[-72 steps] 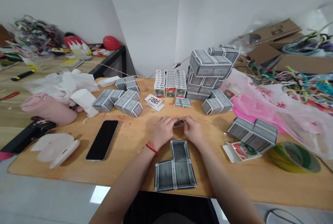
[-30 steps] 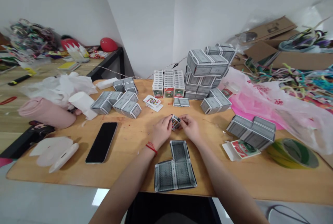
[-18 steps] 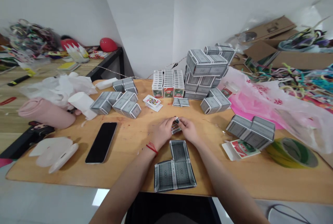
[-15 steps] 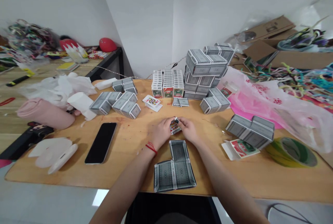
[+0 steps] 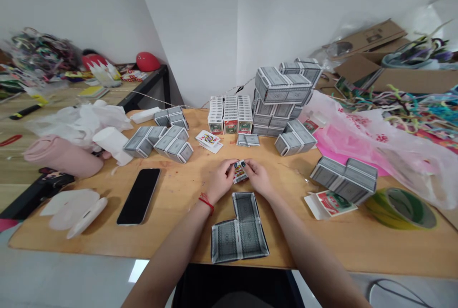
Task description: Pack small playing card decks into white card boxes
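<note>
Between my two hands is a playing card (image 5: 239,173), its picture side up, held just above or on the table. My left hand (image 5: 223,176), with a red string at the wrist, closes its fingers on the card's left side. On the right side, my right hand (image 5: 256,176) pinches it with thumb and fingers. Whether more than one card is there I cannot tell. Nearer to me, between my forearms, lies an L-shaped piece of joined cards (image 5: 239,231) with grey patterned backs. Beyond my hands are a few loose face-up cards (image 5: 209,140) and a small grey-backed folded piece (image 5: 248,140).
Card boxes (image 5: 231,114) stand in rows at the back, beside a tall stack of card blocks (image 5: 282,93). More blocks (image 5: 174,143) sit at left. A phone (image 5: 139,196) lies left; an opened card box (image 5: 332,204) and a tape roll (image 5: 400,208) lie right.
My fingers have shifted on the card, and more of its picture side shows now. The small pale edge that stood up between my fingertips is no longer seen. Other things stay put.
</note>
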Action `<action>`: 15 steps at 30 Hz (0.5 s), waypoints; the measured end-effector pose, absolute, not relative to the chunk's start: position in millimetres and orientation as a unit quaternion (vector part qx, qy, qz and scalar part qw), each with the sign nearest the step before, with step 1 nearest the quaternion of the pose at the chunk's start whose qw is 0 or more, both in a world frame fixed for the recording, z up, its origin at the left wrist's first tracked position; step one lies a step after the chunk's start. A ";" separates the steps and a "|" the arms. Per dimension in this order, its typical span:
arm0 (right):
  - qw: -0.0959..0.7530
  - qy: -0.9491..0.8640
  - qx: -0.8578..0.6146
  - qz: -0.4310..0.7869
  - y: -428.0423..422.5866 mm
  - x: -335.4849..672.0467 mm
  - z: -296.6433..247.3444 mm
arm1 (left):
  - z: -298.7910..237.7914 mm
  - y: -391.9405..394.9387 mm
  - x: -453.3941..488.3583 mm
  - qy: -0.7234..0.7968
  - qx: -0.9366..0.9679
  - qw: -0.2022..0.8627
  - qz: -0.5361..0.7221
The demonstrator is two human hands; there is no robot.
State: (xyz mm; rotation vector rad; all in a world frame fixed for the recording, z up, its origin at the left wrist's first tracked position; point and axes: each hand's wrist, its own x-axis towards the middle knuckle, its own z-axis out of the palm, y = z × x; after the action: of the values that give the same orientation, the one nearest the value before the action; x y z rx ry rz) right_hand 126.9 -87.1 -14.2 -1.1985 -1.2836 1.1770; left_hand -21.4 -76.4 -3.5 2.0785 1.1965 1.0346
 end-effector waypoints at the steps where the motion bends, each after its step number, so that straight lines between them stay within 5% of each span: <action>1: 0.492 -0.522 -0.499 0.486 -87.0 127.0 -13.2 | -3.2 -76.5 -21.6 0.436 0.770 0.261 0.386; 15: 0.491 -0.491 -0.482 0.534 -88.5 129.0 -2.7 | -1.6 -77.6 -21.4 0.404 0.782 0.240 0.410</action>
State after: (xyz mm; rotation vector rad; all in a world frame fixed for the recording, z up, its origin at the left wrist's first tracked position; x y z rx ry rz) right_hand 129.0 -88.5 -2.7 -1.1701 -1.1928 1.2974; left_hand -21.4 -77.6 -1.6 2.1403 1.1047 1.1236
